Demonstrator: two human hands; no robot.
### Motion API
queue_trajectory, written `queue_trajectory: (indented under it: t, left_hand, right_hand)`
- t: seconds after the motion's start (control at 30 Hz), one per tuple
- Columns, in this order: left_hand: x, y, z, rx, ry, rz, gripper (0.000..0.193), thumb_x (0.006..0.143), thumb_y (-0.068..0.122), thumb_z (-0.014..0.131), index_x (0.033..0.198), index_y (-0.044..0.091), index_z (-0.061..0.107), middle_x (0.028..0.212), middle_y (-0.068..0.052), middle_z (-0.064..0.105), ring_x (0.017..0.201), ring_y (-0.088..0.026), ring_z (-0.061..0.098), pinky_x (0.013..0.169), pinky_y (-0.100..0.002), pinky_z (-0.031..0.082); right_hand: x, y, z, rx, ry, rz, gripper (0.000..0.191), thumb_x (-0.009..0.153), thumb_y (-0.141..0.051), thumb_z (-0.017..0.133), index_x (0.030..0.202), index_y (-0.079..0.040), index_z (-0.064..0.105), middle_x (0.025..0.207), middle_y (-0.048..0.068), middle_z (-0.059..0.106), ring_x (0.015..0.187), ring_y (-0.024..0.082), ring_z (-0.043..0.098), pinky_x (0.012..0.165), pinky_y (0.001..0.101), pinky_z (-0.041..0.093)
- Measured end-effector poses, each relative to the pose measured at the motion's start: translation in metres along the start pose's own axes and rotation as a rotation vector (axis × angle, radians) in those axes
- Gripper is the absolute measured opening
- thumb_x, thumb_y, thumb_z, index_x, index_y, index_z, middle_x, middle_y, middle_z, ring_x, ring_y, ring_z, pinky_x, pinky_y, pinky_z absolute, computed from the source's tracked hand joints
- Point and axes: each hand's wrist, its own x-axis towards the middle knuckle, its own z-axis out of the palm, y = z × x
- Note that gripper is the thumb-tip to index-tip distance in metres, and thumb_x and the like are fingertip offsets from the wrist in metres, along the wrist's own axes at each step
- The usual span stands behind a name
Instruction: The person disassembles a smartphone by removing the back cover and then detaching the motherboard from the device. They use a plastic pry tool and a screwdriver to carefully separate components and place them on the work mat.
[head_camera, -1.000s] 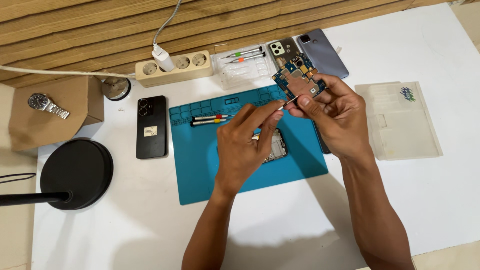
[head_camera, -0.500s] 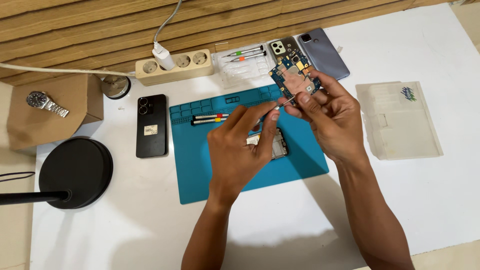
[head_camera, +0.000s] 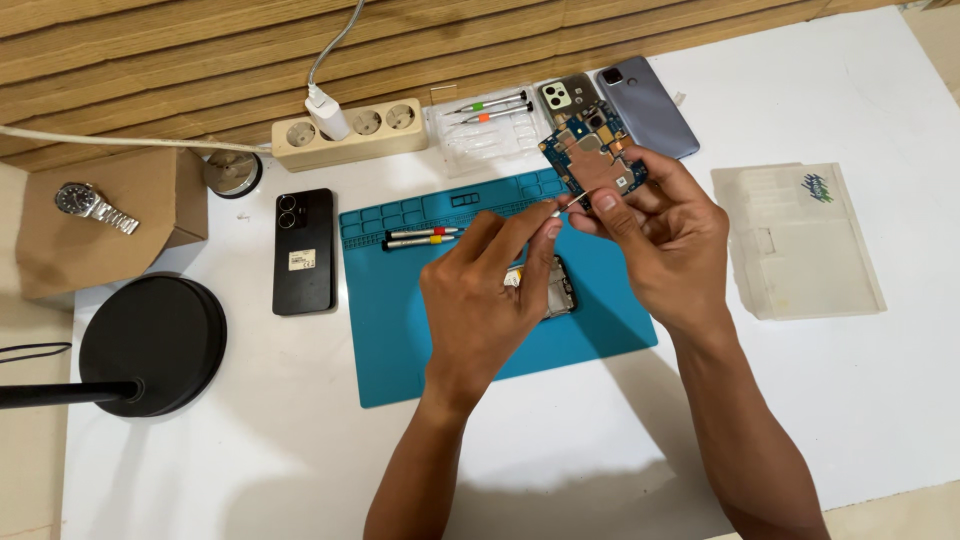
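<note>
Right hand (head_camera: 665, 245) grips a blue circuit board (head_camera: 595, 160); left hand (head_camera: 490, 295) pinches a thin metal tool (head_camera: 568, 205) over the teal ribbed mat (head_camera: 400, 320).

Above the teal repair mat (head_camera: 420, 340), the right hand (head_camera: 665, 245) grips a blue circuit board (head_camera: 593, 158) (tilted up), while the left hand (head_camera: 490, 300) pinches a thin tool (head_camera: 568, 205) touching it.

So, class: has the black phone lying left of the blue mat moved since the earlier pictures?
No. The black phone lies in the same spot, just off the left edge of the blue mat, below the power strip.
</note>
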Motion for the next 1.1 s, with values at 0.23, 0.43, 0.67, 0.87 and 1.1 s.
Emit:
queue_trajectory:
  t: [0.23, 0.43, 0.67, 0.87, 1.1]
  left_hand:
    - [0.0007, -0.0022, -0.0001, 0.037, -0.001, 0.053, 0.017, 0.098, 0.019, 0.078, 0.115, 0.017, 0.075, 0.079, 0.000, 0.064, 0.061, -0.012, 0.062, 0.051, -0.030, 0.046]
    - [0.0005, -0.0029, 0.0000, 0.075, 0.016, 0.088, 0.018, 0.098, 0.019, 0.077, 0.115, 0.018, 0.076, 0.079, 0.000, 0.064, 0.061, -0.013, 0.061, 0.051, -0.030, 0.045]
    - [0.0009, -0.0030, -0.0003, -0.022, -0.032, 0.013, 0.011, 0.100, 0.019, 0.075, 0.111, 0.017, 0.076, 0.076, 0.000, 0.067, 0.063, -0.012, 0.068, 0.051, -0.028, 0.048]
    - [0.0000, -0.0041, 0.0022, -0.107, -0.055, -0.045, 0.009, 0.102, 0.019, 0.073, 0.110, 0.016, 0.074, 0.078, 0.000, 0.069, 0.061, -0.011, 0.068, 0.049, -0.027, 0.049]
    - [-0.0004, -0.0027, 0.0035, -0.002, -0.037, -0.013, 0.013, 0.097, 0.019, 0.076, 0.108, 0.013, 0.076, 0.073, -0.004, 0.068, 0.052, -0.016, 0.062, 0.046, -0.031, 0.044]
  right_hand:
    - [0.0021, -0.0003, -0.0017, 0.070, 0.007, 0.038, 0.034, 0.103, -0.001, 0.063, 0.135, 0.006, 0.055, 0.110, 0.020, 0.074, 0.097, 0.022, 0.077, 0.087, 0.0341, 0.068]
    - [-0.0005, -0.0007, 0.0011, -0.013, 0.001, -0.047, 0.033, 0.105, -0.002, 0.063, 0.135, 0.007, 0.054, 0.112, 0.020, 0.074, 0.098, 0.023, 0.077, 0.088, 0.0352, 0.069]
    - [-0.0009, -0.0007, 0.0011, -0.014, -0.019, -0.040, 0.034, 0.104, -0.001, 0.063, 0.136, 0.007, 0.052, 0.117, 0.022, 0.073, 0.100, 0.023, 0.076, 0.089, 0.0351, 0.069]
    - [-0.0022, 0.0031, 0.0020, -0.010, -0.033, -0.057, 0.035, 0.104, 0.001, 0.063, 0.137, 0.007, 0.051, 0.117, 0.022, 0.072, 0.103, 0.023, 0.076, 0.091, 0.0349, 0.068]
    - [-0.0022, 0.0077, 0.0003, 0.027, -0.022, -0.043, 0.034, 0.105, 0.003, 0.063, 0.136, 0.007, 0.051, 0.110, 0.018, 0.072, 0.099, 0.020, 0.075, 0.091, 0.0363, 0.068]
